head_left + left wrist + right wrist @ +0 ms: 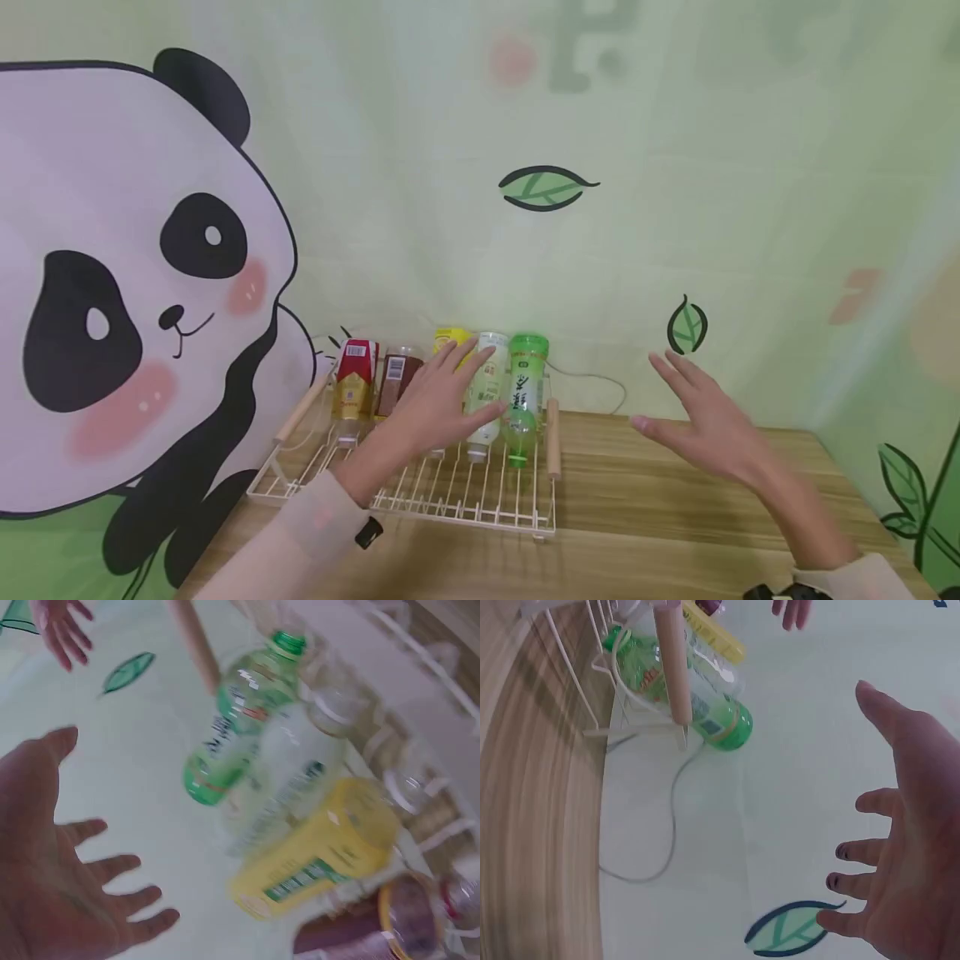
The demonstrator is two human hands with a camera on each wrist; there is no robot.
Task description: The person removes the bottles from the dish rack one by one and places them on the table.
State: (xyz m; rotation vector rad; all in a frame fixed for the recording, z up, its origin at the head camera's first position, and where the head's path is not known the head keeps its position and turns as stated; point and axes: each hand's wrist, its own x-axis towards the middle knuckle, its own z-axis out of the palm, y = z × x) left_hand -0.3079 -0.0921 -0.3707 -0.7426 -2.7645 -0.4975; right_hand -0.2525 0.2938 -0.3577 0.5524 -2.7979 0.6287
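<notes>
My left hand (431,400) is held over the rack in the head view, fingers spread and nothing in its grasp. Behind it, several drinks lie side by side in a white wire rack (480,523), caps toward me: a green bottle (527,387), a whitish bottle (489,379), a yellow drink (322,851), a dark brown bottle (397,379) and a red and gold drink (355,379). Part of the yellow one is hidden by the left hand in the head view. Well right of the rack, my right hand (712,429) is raised above the table, also spread and holding nothing.
Wooden handles (553,437) stand on both sides of the rack. The rack sits on a wood-grain table (637,508), against a pale green backdrop (420,208) printed with a panda and leaves. A thin cable (673,817) runs along the backdrop beside the rack.
</notes>
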